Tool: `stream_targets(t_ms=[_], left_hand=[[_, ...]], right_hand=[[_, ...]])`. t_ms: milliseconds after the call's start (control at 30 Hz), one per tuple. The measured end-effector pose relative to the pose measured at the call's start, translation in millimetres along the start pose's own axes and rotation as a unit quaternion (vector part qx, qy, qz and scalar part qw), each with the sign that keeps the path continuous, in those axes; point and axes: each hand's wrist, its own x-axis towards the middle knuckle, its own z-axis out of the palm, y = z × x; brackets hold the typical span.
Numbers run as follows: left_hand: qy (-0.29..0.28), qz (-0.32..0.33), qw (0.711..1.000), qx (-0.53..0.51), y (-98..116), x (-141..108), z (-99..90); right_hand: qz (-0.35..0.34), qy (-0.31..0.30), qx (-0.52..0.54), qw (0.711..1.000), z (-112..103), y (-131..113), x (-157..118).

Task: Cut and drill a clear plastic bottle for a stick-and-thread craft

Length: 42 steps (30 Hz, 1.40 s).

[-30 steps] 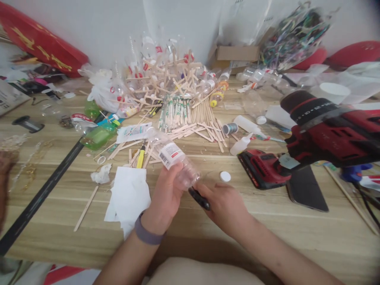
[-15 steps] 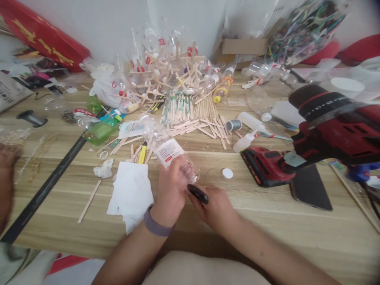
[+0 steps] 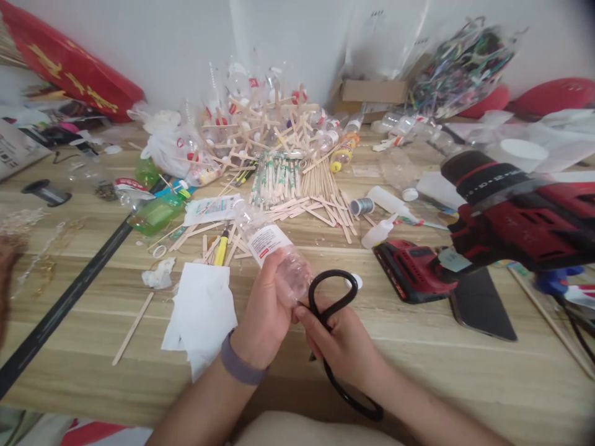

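My left hand (image 3: 266,303) is closed round the lower part of a clear plastic bottle (image 3: 294,272). The bottle is tilted, its neck pointing away to the upper left, and carries a white label. My right hand (image 3: 344,337) grips black-handled scissors (image 3: 333,306) near the blades. One handle loop stands above the hand, and the other hangs below it. The scissors' blade end meets the bottom of the bottle by my left fingers; how far it goes in is hidden. Beside the upper loop, a white cap (image 3: 356,281) lies partly covered.
A red cordless drill (image 3: 502,217) stands at right, over a dark phone (image 3: 483,306). White paper (image 3: 199,310) and a wooden stick (image 3: 132,328) lie left. Farther back are popsicle sticks (image 3: 325,210), a green bottle (image 3: 155,214) and piled bottles. Another person's hand (image 3: 7,272) shows at the left edge.
The scissors have turned in my right hand, so both handle loops now show where only a short black part was visible. My left hand still holds the bottle. The view has shifted slightly.
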Motion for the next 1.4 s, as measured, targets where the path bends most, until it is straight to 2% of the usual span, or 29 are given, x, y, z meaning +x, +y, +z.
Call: stream_targets(t_ms=[133, 367, 567, 633, 767, 867, 1067, 1167, 1333, 1400], left_hand=[[-0.025, -0.038, 0.999, 0.021, 2.6, -1.2, -0.5], [-0.025, -0.039, 0.998, 0.038, 5.6, -5.9, 1.2], [-0.141, 0.005, 0.989, 0.049, 11.3, -9.3, -6.5], [-0.154, 0.027, 0.986, 0.055, 11.3, -8.8, -9.0], [-0.139, 0.029, 0.988, 0.064, 4.2, -6.4, -11.1], [-0.158, 0.006, 0.986, 0.043, -2.8, -5.1, -9.5], [-0.163, -0.005, 0.987, -0.001, -4.8, -3.1, -5.8], [-0.155, 0.001, 0.988, 0.003, -3.5, -3.1, -4.4], [-0.114, 0.058, 0.991, 0.028, -4.0, -4.8, -3.0], [-0.104, 0.081, 0.991, 0.034, -4.3, -4.9, -3.2]], right_hand=[[0.062, -0.044, 0.058, 0.995, -2.4, -6.6, 1.0], [0.075, -0.046, 0.064, 0.994, -6.9, -11.7, 0.6], [0.098, -0.061, 0.121, 0.986, -15.9, -18.0, 1.2], [0.104, -0.058, 0.145, 0.982, -18.0, -19.4, 0.5], [0.095, -0.053, 0.144, 0.984, -20.2, -21.0, -2.5], [0.088, -0.071, 0.148, 0.983, -19.6, -20.8, -4.0], [0.124, -0.086, 0.225, 0.963, -17.0, -10.4, -4.1], [0.14, -0.093, 0.275, 0.947, -15.5, -6.7, -5.1], [0.186, -0.087, 0.38, 0.902, -10.3, -10.5, -5.3], [0.194, -0.087, 0.395, 0.894, -8.6, -11.9, -4.2]])
